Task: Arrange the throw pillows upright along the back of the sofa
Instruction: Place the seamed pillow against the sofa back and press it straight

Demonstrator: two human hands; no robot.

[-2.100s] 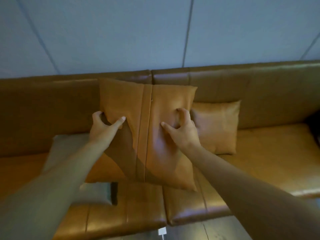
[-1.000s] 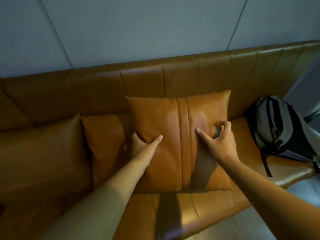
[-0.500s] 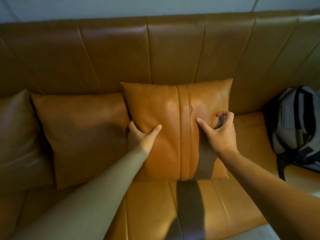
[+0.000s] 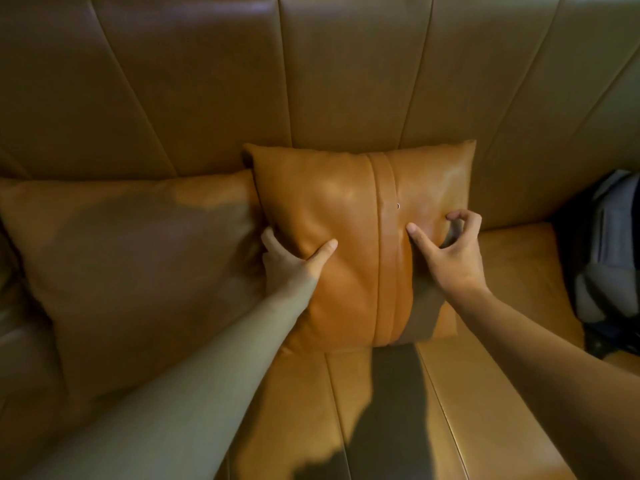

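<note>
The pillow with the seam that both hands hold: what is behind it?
The sofa backrest rises behind the pillow. Whether they touch is hidden. The left hand fingers reach behind its edge, out of sight.

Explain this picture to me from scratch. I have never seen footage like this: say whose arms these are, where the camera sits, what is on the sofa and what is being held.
There is no machine here. The two arms belong to a person wearing a wide-angle camera on the head, so you look forward and down along their arms. There is just this one view.

The brown leather surface is a sofa, its padded back filling the top of the picture. The left hand and right hand both have a grip on a tan pillow with a centre strip, one on each side edge, thumbs pressed on its front. It stands upright on the seat against the sofa back.

To its left, a second, plain pillow also leans against the back, its edge tucked behind the held one. At the far right edge lies a grey and black backpack, only partly in view.
</note>
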